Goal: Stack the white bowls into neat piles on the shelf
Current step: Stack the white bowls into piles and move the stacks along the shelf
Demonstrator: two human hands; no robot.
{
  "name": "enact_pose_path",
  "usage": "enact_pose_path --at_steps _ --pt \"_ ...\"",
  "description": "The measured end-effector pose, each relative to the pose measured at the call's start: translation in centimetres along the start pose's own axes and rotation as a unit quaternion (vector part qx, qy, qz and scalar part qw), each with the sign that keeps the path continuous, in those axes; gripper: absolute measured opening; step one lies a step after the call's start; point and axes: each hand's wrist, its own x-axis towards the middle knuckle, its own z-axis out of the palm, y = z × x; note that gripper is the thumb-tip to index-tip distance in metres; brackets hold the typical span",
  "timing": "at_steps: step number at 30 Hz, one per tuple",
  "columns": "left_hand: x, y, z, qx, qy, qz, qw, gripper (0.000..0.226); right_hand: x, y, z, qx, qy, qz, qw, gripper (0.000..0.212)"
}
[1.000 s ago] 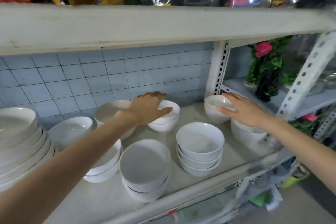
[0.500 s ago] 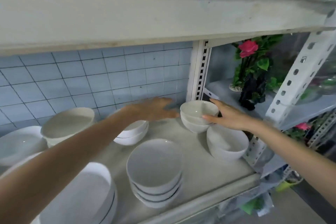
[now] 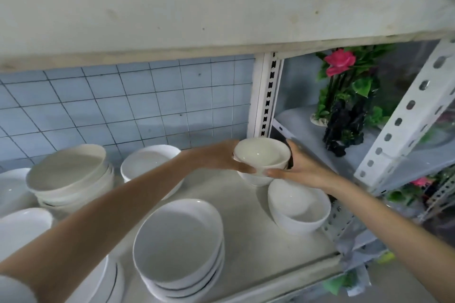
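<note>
A small white bowl (image 3: 261, 155) is held between both hands near the back right of the shelf (image 3: 246, 206). My left hand (image 3: 221, 156) grips its left side and my right hand (image 3: 299, 166) grips its right side. Just beneath it another white bowl (image 3: 256, 181) peeks out; I cannot tell whether the two touch. In front of them stands a deeper white bowl (image 3: 299, 206). A pile of three white bowls (image 3: 178, 248) sits at the front, and another pile (image 3: 71, 177) stands at the left.
More white bowls (image 3: 145, 165) stand behind my left arm and at the left edge (image 3: 14, 229). A perforated white upright (image 3: 264, 96) stands close behind the held bowl. The upper shelf board (image 3: 221, 12) hangs low overhead. Artificial flowers (image 3: 344, 98) stand on the neighbouring shelf.
My left hand has left the back pile and moved right onto the small bowl. Both hands now hold that bowl, slightly raised. The camera has moved closer and to the right.
</note>
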Motion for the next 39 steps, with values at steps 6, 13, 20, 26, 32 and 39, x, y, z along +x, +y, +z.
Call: enact_pose_path --at_steps 6,13,20,26,32,39 --pt "0.9 -1.0 0.6 -0.029 -0.017 0.013 0.999 0.052 0.5 0.8 0.1 0.05 -0.007 -0.014 0.999 0.083" --pt "1.5 -1.1 0.4 -0.069 0.026 -0.004 0.997 0.056 0.2 -0.8 -0.1 0.129 -0.002 -0.06 0.99 0.07" --pt "0.6 -0.1 -0.7 -0.049 0.094 -0.013 0.994 0.108 -0.1 -1.1 -0.4 0.214 0.04 -0.028 0.976 0.105" --pt "-1.8 0.4 -1.6 -0.059 0.127 -0.008 0.99 0.106 -0.6 -3.5 -0.4 0.237 0.038 -0.075 0.968 0.081" --pt "-4.8 -0.4 -2.3 -0.073 0.175 -0.012 0.982 0.096 0.1 -6.2 0.8 0.247 0.02 -0.107 0.963 0.083" --pt "-9.3 -2.0 -3.3 -0.051 0.247 -0.027 0.967 0.095 1.1 -10.2 3.2 0.213 -0.008 -0.134 0.968 0.099"
